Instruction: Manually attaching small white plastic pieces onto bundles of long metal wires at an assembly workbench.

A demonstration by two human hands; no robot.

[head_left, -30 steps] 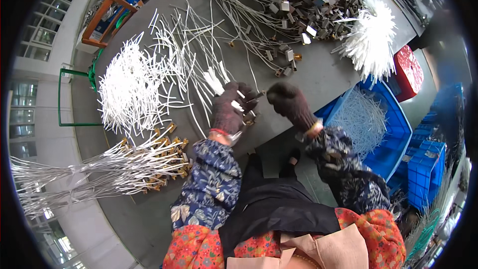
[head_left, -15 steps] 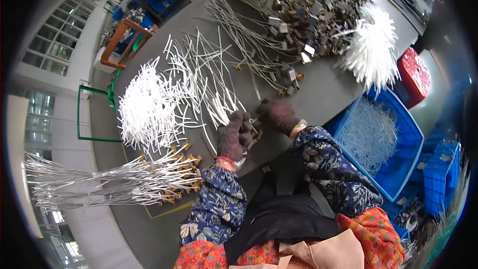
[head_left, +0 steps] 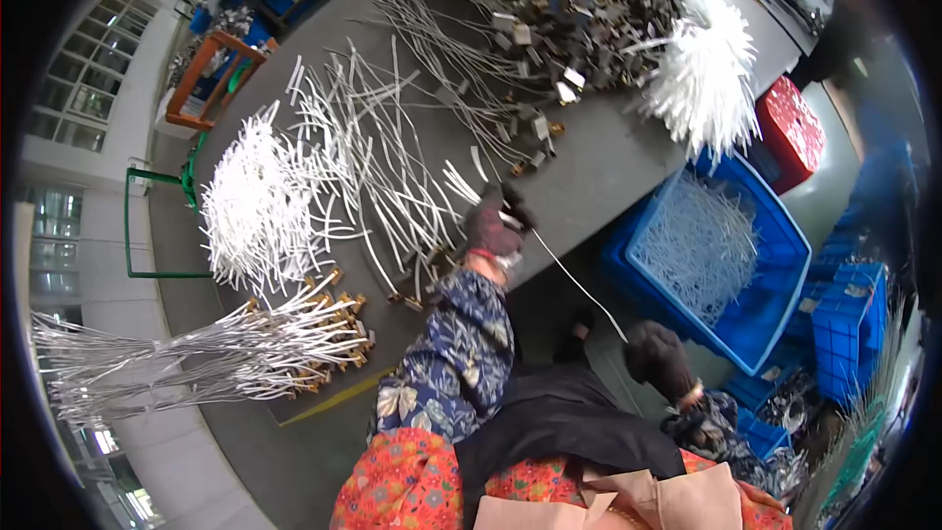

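Observation:
My left hand (head_left: 494, 226), in a dark knitted glove, is closed at the near edge of the grey table (head_left: 608, 157). Several short white tubes (head_left: 461, 182) stick out of its far side. A thin wire (head_left: 569, 280) runs taut from this hand down to the right, past the table edge. At its other end my right hand (head_left: 659, 361), gloved alike, is closed near my lap; the wire looks white and thicker just before the fingers. To the left of my left hand lie long wires with white sleeves (head_left: 378, 186) and small brass-coloured ends.
Far left is a heap of short white tubes (head_left: 255, 201), with a tied bundle of wires (head_left: 196, 358) nearer me. Metal boxy parts (head_left: 599, 20) pile up at the back beside a white tube bundle (head_left: 702, 79). A blue bin (head_left: 775, 304) and a red stool (head_left: 790, 132) stand right.
My right hand has moved from beside the left one down and right, off the table, with the wire now stretched between them. My left hand has shifted slightly right and away from me.

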